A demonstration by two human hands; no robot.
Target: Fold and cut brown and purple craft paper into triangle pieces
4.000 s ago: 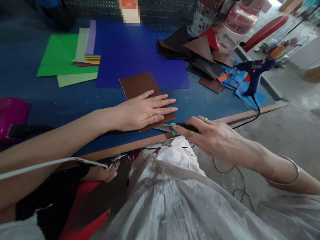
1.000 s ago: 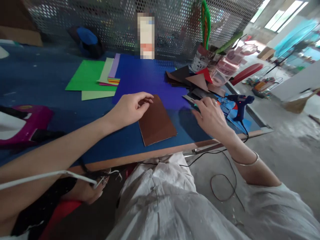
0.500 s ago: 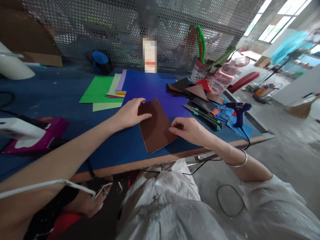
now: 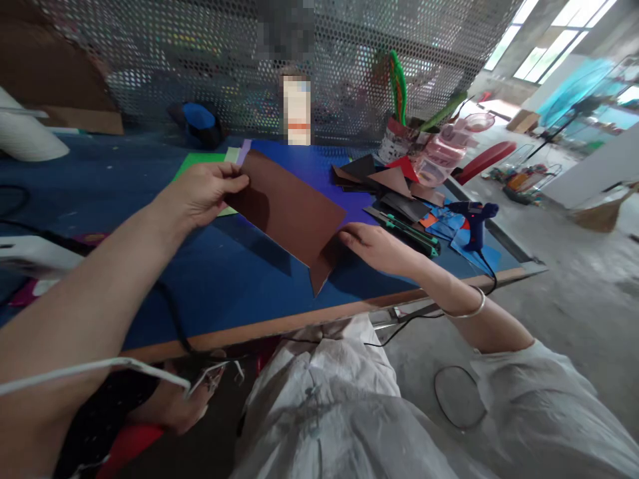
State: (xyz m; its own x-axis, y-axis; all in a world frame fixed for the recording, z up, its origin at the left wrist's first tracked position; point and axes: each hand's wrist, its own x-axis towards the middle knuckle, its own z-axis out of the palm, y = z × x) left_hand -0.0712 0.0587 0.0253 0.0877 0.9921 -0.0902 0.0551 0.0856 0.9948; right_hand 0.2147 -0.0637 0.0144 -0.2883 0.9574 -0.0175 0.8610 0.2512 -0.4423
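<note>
A brown sheet of paper [image 4: 289, 209] slants above the blue table, bent near its lower right, where a small flap hangs down. Its upper left corner is pinched between the thumb and fingers of my left hand [image 4: 202, 193], raised off the table. At the bent end, my right hand [image 4: 372, 245] grips the paper with curled fingers, low over the table. Behind the brown sheet lies a large blue sheet [image 4: 299, 163], partly covered. Green sheets [image 4: 192, 161] are mostly hidden behind my left hand.
Right of my right hand lie a green-and-black cutter [image 4: 407, 233], dark paper scraps [image 4: 399, 189] and a blue glue gun [image 4: 474, 219]. A pink bottle [image 4: 439, 156] stands behind them. At left are a white device [image 4: 30, 256] and a cable. A perforated metal panel [image 4: 349, 80] closes the back.
My left hand has moved left and up, lifting one side of the brown sheet, which now spreads out wider. My right hand stays at its right end, shifted slightly up.
</note>
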